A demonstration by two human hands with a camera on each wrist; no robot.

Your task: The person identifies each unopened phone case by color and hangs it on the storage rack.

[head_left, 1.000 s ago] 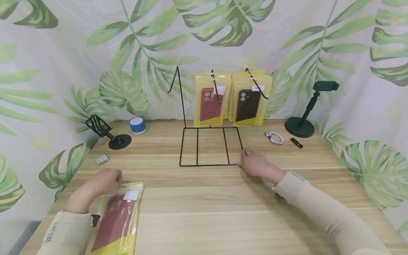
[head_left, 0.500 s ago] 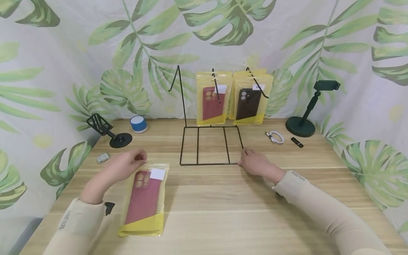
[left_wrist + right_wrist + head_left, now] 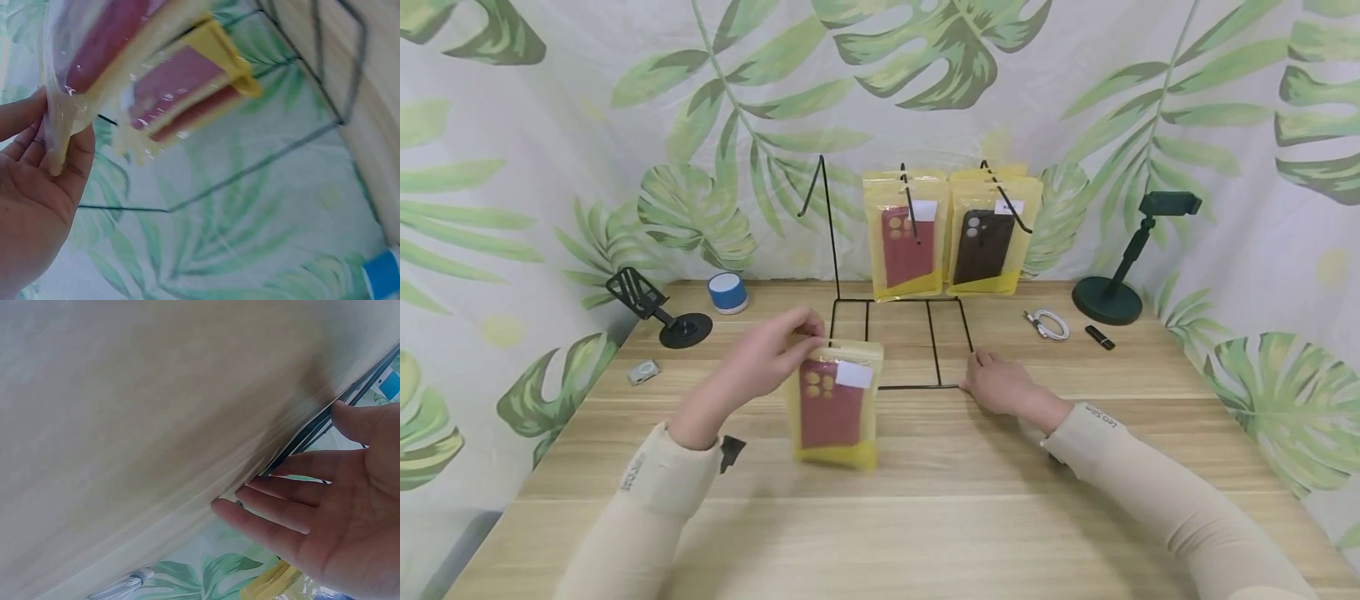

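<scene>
My left hand pinches the top edge of a clear-and-yellow bag holding a dark red phone case. The bag hangs upright before the black wire display rack, overlapping its base's front left part. In the left wrist view, thumb and fingers meet on the bag. At the base's front right corner, my right hand holds the rack, thumb and fingertips at the wire. A bagged red case hangs on the middle hook; bagged cases with a black one in front hang on the right hook.
The left hook carries nothing. At left stand a black phone stand, a blue speaker and a small silver player. At right are a white cable, a black USB stick and a dark green phone stand.
My left hand has carried the bagged red phone case from the front left of the table, rightward and up towards the rack. My right hand has stayed at the rack's corner.
</scene>
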